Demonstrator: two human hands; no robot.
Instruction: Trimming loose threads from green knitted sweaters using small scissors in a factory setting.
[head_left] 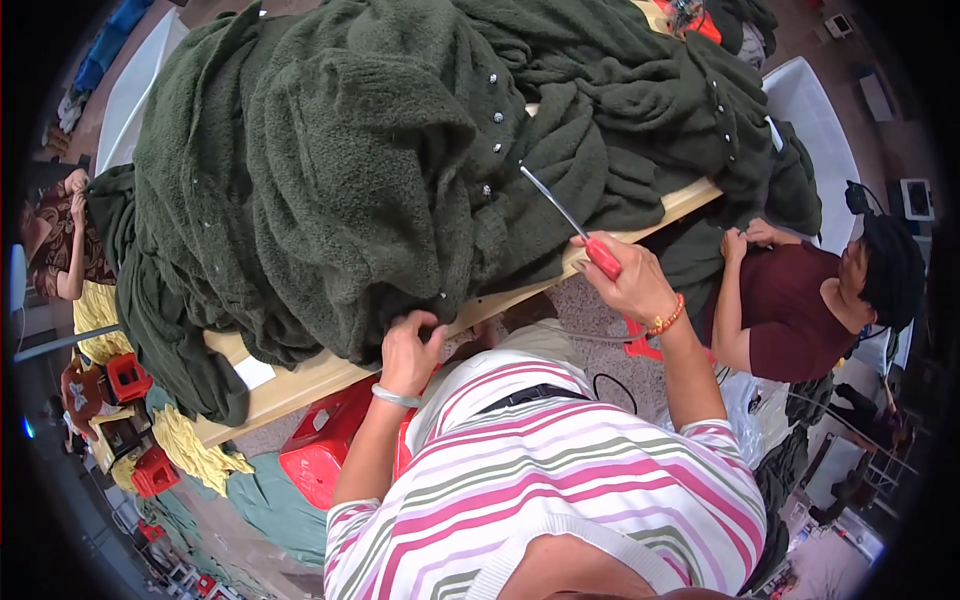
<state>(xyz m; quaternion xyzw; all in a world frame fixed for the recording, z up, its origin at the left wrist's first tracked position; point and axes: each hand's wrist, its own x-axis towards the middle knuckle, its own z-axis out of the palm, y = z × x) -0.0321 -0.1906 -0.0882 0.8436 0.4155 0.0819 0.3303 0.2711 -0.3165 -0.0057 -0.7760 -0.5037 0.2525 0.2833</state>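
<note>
Dark green knit cardigans [370,170] with shiny round buttons lie heaped on the wooden table. My right hand [632,282] is closed round the red handle of a screwdriver-like tool [556,203]. Its thin metal shaft points up and left, the tip over the heap near the row of buttons; whether it touches the knit I cannot tell. At the table's near edge, my left hand [408,355] rests against the hanging lower edge of a cardigan. Its fingers are loosely curved with the thumb apart, and the fingertips are partly hard to see against the dark knit.
The wooden table edge [290,392] runs close before me, a white paper [254,372] on it. Red plastic stools [325,450] stand below. At the right a person [790,305] handles green knit; another person [65,235] is at the far left. Yellow cloth [200,450] hangs lower left.
</note>
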